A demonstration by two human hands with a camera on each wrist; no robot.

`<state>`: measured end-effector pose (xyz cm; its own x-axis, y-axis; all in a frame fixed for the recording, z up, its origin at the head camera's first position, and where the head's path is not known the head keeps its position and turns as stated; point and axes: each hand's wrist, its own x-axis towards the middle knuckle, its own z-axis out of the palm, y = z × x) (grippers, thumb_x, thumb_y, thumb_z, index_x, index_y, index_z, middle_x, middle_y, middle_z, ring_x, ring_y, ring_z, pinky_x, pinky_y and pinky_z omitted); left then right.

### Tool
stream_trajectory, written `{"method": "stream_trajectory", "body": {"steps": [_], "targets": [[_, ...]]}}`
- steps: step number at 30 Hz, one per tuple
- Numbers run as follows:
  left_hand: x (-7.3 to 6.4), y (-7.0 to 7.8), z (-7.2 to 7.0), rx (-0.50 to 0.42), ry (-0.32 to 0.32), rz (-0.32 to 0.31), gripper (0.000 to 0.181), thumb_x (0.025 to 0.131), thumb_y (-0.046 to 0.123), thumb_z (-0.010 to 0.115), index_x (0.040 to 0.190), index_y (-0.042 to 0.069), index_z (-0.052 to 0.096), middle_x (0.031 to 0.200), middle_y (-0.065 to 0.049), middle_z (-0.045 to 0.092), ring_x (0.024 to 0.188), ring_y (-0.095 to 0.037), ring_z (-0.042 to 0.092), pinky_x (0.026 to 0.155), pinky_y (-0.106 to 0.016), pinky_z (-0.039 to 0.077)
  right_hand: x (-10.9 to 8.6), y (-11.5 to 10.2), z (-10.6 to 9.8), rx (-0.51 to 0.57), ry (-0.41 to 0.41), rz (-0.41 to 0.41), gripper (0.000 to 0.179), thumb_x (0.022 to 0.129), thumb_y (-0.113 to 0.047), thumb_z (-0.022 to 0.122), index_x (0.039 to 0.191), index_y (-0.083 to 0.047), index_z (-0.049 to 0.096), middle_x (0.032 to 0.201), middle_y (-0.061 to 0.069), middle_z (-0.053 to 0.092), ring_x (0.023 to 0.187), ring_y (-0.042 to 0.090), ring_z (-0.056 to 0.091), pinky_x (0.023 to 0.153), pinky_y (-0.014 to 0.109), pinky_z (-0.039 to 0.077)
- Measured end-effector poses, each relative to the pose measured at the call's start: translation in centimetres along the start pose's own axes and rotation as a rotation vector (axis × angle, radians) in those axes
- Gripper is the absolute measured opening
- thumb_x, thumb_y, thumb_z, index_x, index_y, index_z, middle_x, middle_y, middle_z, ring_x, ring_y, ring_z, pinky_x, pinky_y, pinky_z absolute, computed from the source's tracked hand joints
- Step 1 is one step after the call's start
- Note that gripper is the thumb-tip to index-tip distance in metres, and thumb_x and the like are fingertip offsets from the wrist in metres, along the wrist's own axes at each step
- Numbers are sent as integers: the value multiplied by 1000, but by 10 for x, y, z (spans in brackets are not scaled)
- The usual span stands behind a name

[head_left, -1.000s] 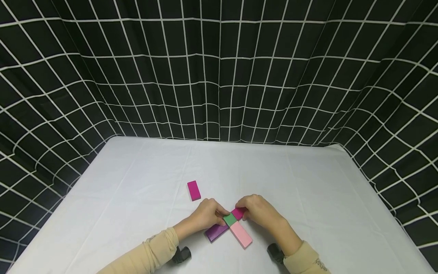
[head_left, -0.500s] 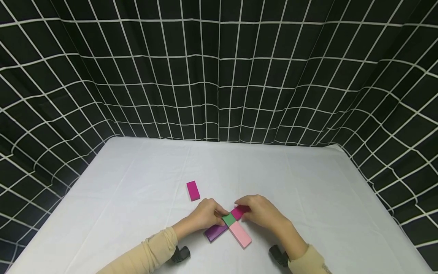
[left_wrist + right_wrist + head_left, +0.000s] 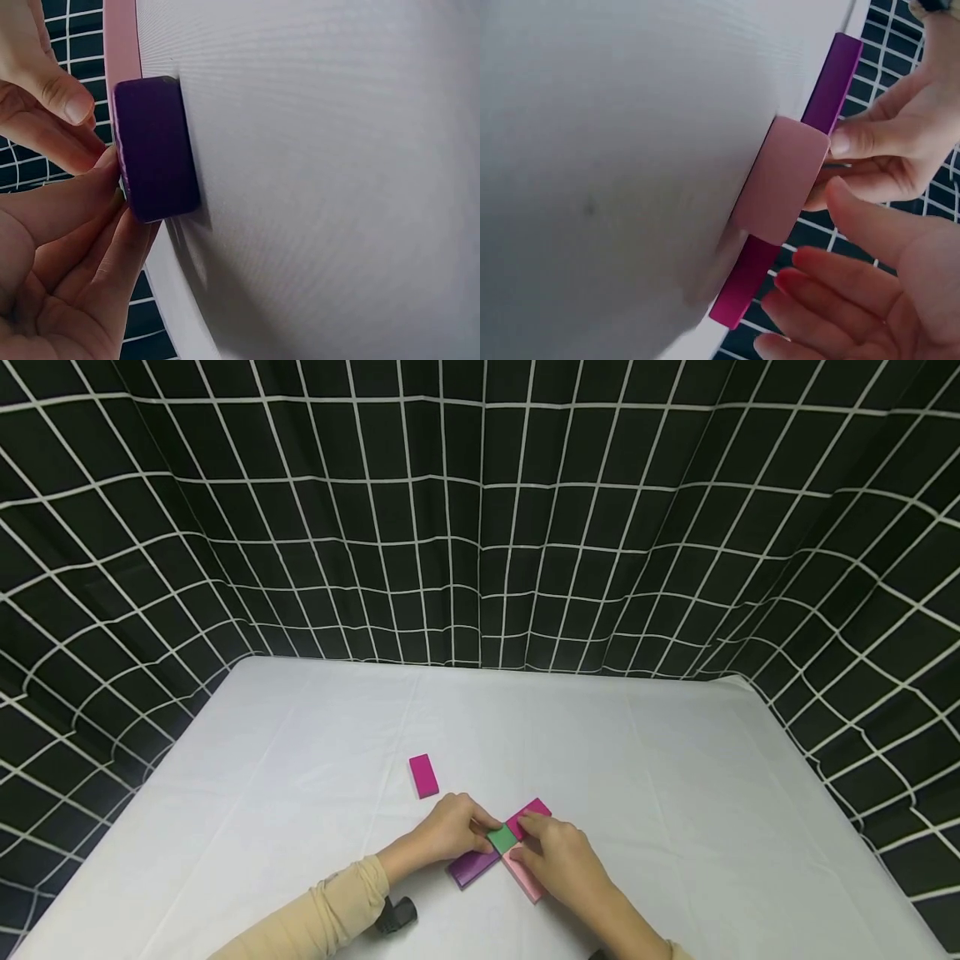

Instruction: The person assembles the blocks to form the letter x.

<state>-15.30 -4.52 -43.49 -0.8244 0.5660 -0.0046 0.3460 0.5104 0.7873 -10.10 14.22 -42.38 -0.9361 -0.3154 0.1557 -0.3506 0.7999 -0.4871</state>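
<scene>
Thumb and fingertips of my left hand (image 3: 447, 828) pinch a small green block (image 3: 503, 838) at the centre of a cross of blocks. A purple block (image 3: 472, 869) extends from it at lower left, a pink block (image 3: 521, 877) at lower right and a magenta block (image 3: 537, 811) at upper right. My right hand (image 3: 567, 862) hovers over the pink and magenta blocks with its fingers loosely bent. Seen from the right wrist, that hand (image 3: 870, 289) is spread apart with nothing between thumb and fingers. The left wrist view has the purple block's end (image 3: 156, 150) close up.
Another magenta block (image 3: 423, 776) lies alone beyond my left hand. All the blocks are on a white-covered table (image 3: 300, 727). Dark curtains (image 3: 480, 527) with a white grid surround its back and sides. A black device (image 3: 397, 914) shows beneath my left forearm.
My right hand has let go of the upper-right magenta block and moved toward me, over the pink block. My left hand has stayed at the green block.
</scene>
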Motion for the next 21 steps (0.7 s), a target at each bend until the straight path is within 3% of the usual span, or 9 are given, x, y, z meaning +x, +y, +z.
{"method": "stream_trajectory", "body": {"steps": [6, 16, 21], "targets": [[1, 0, 1, 3, 2, -5, 29, 70, -6, 81, 98, -5, 74, 78, -13, 73, 62, -8, 65, 52, -17, 47, 0, -3, 2, -16, 12, 33, 43, 75, -15, 81, 109, 9, 69, 115, 22, 67, 105, 41, 63, 83, 45, 53], [1, 0, 0, -4, -3, -12, 28, 70, -5, 81, 98, -5, 74, 81, -14, 73, 64, -11, 67, 53, -17, 48, 2, -5, 3, -83, 12, 18, 41, 74, -17, 81, 106, 6, 71, 111, 22, 68, 93, 41, 67, 77, 45, 55], [0, 1, 1, -6, -7, -22, 28, 71, -6, 81, 98, -5, 74, 81, -14, 73, 64, -10, 66, 52, -17, 48, 2, -5, 4, -78, 15, 18, 41, 74, -17, 81, 106, 6, 71, 111, 22, 68, 94, 41, 67, 77, 43, 55]]}}
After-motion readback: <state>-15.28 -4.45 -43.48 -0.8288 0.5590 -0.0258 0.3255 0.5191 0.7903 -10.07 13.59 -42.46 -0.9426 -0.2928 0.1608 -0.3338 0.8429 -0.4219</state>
